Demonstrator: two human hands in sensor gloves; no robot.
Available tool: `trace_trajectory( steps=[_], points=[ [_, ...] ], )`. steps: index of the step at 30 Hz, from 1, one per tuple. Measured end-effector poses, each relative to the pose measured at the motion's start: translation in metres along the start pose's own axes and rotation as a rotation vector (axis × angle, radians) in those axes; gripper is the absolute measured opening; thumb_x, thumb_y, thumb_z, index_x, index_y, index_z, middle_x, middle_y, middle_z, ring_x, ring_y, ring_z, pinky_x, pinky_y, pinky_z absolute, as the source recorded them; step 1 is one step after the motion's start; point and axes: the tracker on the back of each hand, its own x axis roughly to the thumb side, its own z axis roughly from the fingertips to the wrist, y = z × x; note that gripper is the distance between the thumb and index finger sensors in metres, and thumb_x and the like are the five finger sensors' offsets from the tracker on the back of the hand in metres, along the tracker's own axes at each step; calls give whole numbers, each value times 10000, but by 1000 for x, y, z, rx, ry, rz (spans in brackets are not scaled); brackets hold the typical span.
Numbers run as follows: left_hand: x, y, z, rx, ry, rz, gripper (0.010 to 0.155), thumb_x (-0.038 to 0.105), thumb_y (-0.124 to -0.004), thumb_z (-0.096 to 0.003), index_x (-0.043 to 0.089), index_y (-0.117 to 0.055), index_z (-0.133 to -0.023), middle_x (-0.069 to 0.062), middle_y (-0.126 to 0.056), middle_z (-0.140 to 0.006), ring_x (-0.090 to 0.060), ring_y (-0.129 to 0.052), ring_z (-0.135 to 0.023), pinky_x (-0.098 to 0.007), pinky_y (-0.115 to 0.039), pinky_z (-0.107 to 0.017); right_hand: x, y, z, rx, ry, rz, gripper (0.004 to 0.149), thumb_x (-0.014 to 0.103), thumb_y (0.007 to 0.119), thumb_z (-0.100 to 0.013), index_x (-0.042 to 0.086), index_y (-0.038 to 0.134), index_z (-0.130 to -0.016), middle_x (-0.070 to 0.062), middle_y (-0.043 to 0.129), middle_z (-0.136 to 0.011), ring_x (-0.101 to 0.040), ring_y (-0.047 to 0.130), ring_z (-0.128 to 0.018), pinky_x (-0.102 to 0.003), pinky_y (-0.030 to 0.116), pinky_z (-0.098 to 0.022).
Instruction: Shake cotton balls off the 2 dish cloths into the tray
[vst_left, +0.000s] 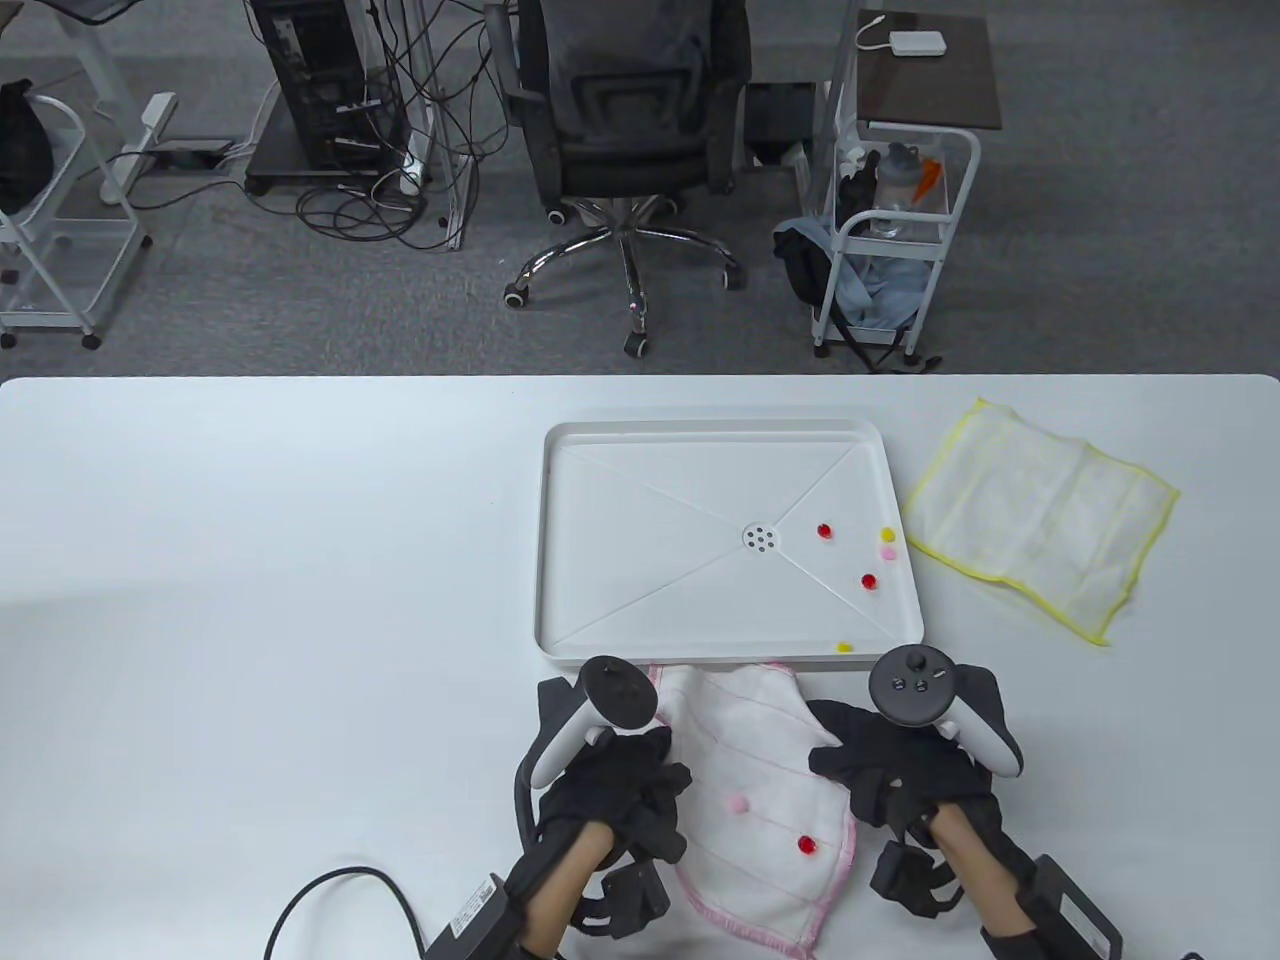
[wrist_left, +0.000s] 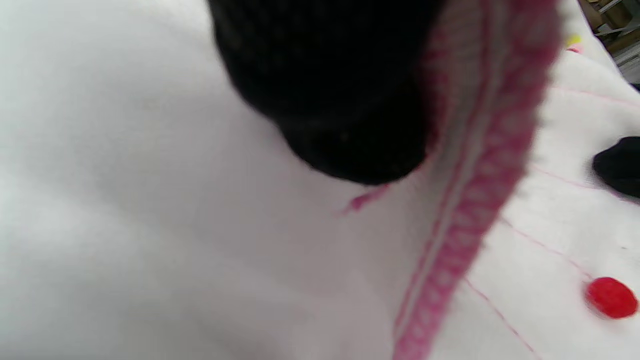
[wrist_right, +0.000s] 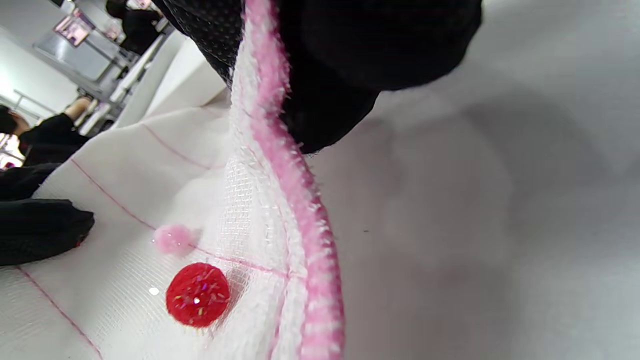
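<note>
Pink-edged dish cloth (vst_left: 760, 800) lies on the desk (vst_left: 250, 600) just before the tray (vst_left: 700, 435), limp and light; both hands pinch its side hems, left hand (vst_left: 610, 780), right hand (vst_left: 900, 770). Two loose cotton balls (vst_left: 806, 845) would roll easily.

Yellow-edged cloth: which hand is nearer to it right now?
Right. The right hand sits below and left of the yellow-edged cloth, gripping the pink-edged cloth. The left hand grips that cloth's opposite edge, farther left.
</note>
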Motion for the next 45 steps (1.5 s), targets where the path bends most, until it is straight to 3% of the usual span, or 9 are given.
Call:
trace_trajectory(
  steps=[12, 22, 29, 33, 37, 43, 45],
  points=[
    [-2, 22, 36, -56, -91, 142, 556, 351, -689, -564, 207, -520, -1074, -136, -825, -828, -66, -1070, -310, -36, -972, -145, 43, -22, 11, 98, -43, 4, 509, 190, 781, -550, 125, 597, -1020, -182, 741, -871, -172, 986, -337, -220, 883, -182],
    [12, 76, 32, -19, -84, 295, 554, 352, -681, -568, 203, -515, -1076, -139, -821, -827, -65, -1068, -301, -34, -969, -140, 77, -65, -21, 165, 28, -55, 500, 183, 777, -555, 121, 604, -1019, -187, 736, -873, -174, 982, -344, -222, 881, -188],
    [32, 116, 20, 92, -42, 330, 553, 352, -679, -569, 209, -513, -1078, -136, -822, -829, -66, -1068, -303, -34, -970, -141, 92, -106, -47, 43, 74, -179, 495, 177, 779, -554, 126, 611, -1017, -190, 735, -873, -183, 981, -347, -229, 880, -190],
    [40, 128, 1, 128, -5, 373, 554, 354, -676, -569, 215, -507, -1079, -134, -816, -837, -70, -1069, -310, -35, -972, -147, 97, -115, -65, -36, 119, -196, 491, 175, 778, -554, 130, 614, -1014, -188, 735, -872, -191, 982, -355, -232, 880, -193],
    [46, 137, -17, 189, -40, 405, 560, 356, -671, -571, 225, -486, -1083, -133, -802, -852, -86, -1071, -336, -49, -979, -169, 104, -122, -81, -157, 73, -237, 490, 175, 775, -552, 143, 612, -1013, -181, 733, -872, -211, 981, -378, -251, 882, -213],
    [57, 156, -20, 464, -199, 360, 563, 359, -676, -567, 244, -477, -1081, -122, -796, -854, -103, -1070, -386, -72, -989, -203, 115, -130, -82, -423, -66, -305, 466, 202, 762, -549, 196, 635, -997, -137, 746, -880, -236, 980, -436, -291, 888, -269],
    [59, 157, -22, 542, -247, 317, 574, 365, -673, -569, 274, -444, -1088, -118, -764, -891, -127, -1058, -461, -104, -995, -268, 115, -129, -81, -464, -138, -366, 465, 218, 755, -553, 236, 625, -999, -110, 726, -910, -249, 974, -495, -309, 888, -322]
  ],
)
